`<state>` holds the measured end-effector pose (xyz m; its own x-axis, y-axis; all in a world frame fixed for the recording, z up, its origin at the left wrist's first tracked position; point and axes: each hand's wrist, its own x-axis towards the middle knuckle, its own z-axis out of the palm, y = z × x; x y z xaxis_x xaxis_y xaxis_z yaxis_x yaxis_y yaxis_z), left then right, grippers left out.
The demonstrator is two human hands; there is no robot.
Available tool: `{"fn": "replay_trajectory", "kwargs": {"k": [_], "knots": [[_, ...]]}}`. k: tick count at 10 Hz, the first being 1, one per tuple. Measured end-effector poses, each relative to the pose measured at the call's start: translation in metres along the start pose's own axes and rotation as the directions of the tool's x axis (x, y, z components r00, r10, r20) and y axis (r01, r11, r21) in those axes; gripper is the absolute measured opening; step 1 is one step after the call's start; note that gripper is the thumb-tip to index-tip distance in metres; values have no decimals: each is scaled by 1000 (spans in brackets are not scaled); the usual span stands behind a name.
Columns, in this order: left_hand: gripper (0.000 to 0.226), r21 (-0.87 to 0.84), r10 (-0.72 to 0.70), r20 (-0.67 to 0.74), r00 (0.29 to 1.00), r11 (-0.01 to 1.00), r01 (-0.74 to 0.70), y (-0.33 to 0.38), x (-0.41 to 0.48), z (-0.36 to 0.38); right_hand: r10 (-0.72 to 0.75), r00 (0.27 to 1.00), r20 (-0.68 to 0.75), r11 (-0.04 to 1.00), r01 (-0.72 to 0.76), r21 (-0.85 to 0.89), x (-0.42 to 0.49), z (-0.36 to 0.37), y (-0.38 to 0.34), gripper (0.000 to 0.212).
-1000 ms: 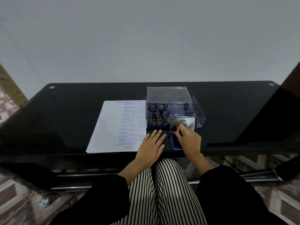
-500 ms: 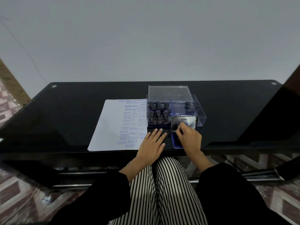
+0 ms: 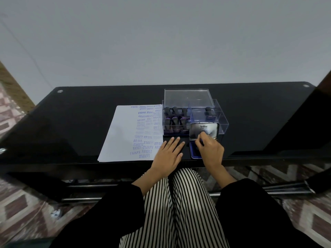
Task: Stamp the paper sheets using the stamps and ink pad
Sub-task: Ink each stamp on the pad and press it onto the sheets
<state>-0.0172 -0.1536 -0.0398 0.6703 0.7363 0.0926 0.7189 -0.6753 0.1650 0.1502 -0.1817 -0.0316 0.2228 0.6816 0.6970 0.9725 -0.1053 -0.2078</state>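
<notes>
Left hand (image 3: 170, 153) flat with fingers straight on the table (image 3: 80, 122) beside the paper sheet (image 3: 125, 136), right hand (image 3: 209, 149) curled over the open ink pad (image 3: 194, 152), hold unclear, stamps (image 3: 174, 120) racked beyond the fingertips: sheet's hand-side strip printed, far side blank, likely partway done.

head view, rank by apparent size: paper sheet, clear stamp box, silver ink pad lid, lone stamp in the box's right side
1. paper sheet
2. clear stamp box
3. ink pad lid, partly covered by the right hand
4. lone stamp
Similar distances, so the order holds.
</notes>
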Motion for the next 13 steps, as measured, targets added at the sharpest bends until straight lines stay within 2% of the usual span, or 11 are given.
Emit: {"fn": "replay_trajectory", "kwargs": {"k": [3,6,9,12,13], "knots": [[82,-6,-1,22,1000,1000,1,0,0,-1,53,998,42,999,-53,-12,13,1,-7,32],[83,15,-1,26,1000,1000,0,1,0,-2,3,1000,-17,999,-4,-36,-4,-5,-2,30],[84,19,-2,35,999,1000,2,0,1,-2,63,993,97,997,-58,-59,15,-3,-8,35],[84,23,2,30,1000,1000,-3,0,0,-2,32,999,26,998,-31,-49,-4,-7,-4,32],[83,11,2,30,1000,1000,-3,-1,1,-1,43,997,56,998,-41,-37,-2,-6,-4,32]]}}
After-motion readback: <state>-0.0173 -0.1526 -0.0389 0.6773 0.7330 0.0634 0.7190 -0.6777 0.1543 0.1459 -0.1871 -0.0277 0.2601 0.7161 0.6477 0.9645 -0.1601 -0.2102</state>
